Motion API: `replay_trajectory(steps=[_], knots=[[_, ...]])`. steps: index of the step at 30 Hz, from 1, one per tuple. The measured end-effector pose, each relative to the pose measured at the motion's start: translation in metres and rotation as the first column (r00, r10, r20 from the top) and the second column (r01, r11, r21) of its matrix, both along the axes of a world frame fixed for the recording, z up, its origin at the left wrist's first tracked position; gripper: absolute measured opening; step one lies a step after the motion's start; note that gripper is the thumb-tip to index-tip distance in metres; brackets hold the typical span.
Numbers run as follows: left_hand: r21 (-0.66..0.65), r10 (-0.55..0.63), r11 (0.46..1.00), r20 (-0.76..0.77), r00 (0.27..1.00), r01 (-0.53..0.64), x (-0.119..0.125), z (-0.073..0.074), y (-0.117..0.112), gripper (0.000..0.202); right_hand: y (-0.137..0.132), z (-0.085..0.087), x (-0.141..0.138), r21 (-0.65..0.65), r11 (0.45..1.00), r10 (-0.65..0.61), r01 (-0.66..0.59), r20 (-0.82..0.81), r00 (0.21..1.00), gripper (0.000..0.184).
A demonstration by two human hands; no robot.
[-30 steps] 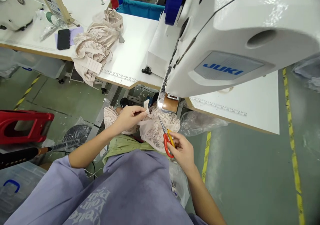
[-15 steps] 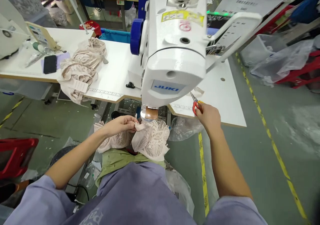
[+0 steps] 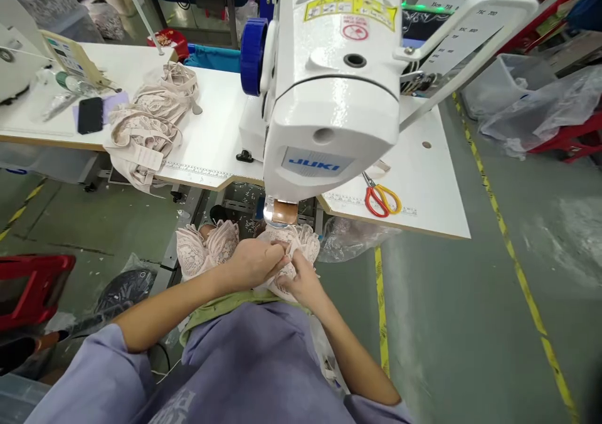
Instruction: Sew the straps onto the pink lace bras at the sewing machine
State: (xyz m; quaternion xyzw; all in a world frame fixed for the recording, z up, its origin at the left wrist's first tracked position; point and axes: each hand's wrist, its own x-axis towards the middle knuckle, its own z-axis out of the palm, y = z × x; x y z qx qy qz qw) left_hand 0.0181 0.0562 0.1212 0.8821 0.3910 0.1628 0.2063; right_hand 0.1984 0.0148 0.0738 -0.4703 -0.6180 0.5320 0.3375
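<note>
Head view: I look down on two bare hands meeting just below the centre of the frame.
Hidden area: the hands cover the working point, so I cannot trace the fabric edge between them. The left forearm and hand also block the middle of the cloth; how its sides join is not visible to me.
Cut-off items: the sewing machine [image 3: 333, 104] runs out of the upper edge; the shirt lettering is cropped at the lower edge.
Lace garment [image 3: 308, 242]: pale beige-pink, openwork pattern, rounded cups, gathered at the lap in the centre of the frame, below the machine head.
Left hand [image 3: 258, 262]: enters from lower left, back of hand upward, fingers curled in, thumb and fingertips pinching the lace garment.
Right hand [image 3: 303, 280]: enters from lower right, angled up toward the left hand, forefinger and thumb at the fabric; whether they pinch it, I cannot tell.
Scissors [image 3: 377, 195]: on the white table [image 3: 437, 204], right of centre, red and yellow handles toward the lower right.
</note>
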Motion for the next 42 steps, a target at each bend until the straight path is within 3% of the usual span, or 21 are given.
replay_trajectory(steps=[2, 5, 8, 11, 15, 18, 21, 30, 42], knots=[[-0.095, 0.126, 0.989, 0.144, 0.982, -0.113, 0.013, 0.008, -0.005, 0.037, 0.004, 0.004, -0.005, -0.101, 0.976, -0.209, 0.191, -0.206, 0.956, 0.060], [-0.381, 0.358, 0.898, 0.337, 0.871, -0.221, 0.031, 0.017, -0.008, 0.040, 0.014, 0.021, -0.008, -0.223, 0.896, -0.435, 0.385, -0.257, 0.863, 0.042], [-0.481, 0.493, 0.826, 0.369, 0.787, -0.292, 0.035, 0.022, -0.004, 0.045, 0.035, 0.043, -0.006, -0.118, 0.877, -0.480, 0.466, -0.197, 0.855, 0.033], [-0.297, 0.486, 0.864, 0.279, 0.828, -0.407, 0.023, 0.023, 0.004, 0.042, 0.065, 0.052, 0.003, 0.027, 0.880, -0.471, 0.475, -0.089, 0.878, 0.028], [0.036, 0.362, 0.928, 0.151, 0.920, -0.371, 0.008, 0.018, 0.016, 0.033, 0.102, 0.047, 0.016, 0.133, 0.908, -0.409, 0.397, 0.071, 0.910, 0.021], [0.250, 0.320, 0.910, 0.089, 0.943, -0.332, 0.005, 0.015, 0.023, 0.036, 0.120, 0.047, 0.019, 0.185, 0.933, -0.336, 0.308, 0.147, 0.930, 0.013], [0.366, 0.336, 0.872, 0.036, 0.941, -0.326, 0.005, 0.015, 0.029, 0.036, 0.134, 0.047, 0.019, 0.239, 0.933, -0.316, 0.268, 0.195, 0.928, 0.009], [0.351, 0.327, 0.890, -0.050, 0.944, -0.290, 0.000, 0.020, 0.040, 0.038, 0.156, 0.036, 0.020, 0.350, 0.924, -0.274, 0.153, 0.327, 0.904, 0.017], [0.332, 0.339, 0.896, -0.086, 0.937, -0.294, 0.000, 0.021, 0.040, 0.038, 0.158, 0.034, 0.017, 0.328, 0.924, -0.302, 0.198, 0.304, 0.904, 0.017]])
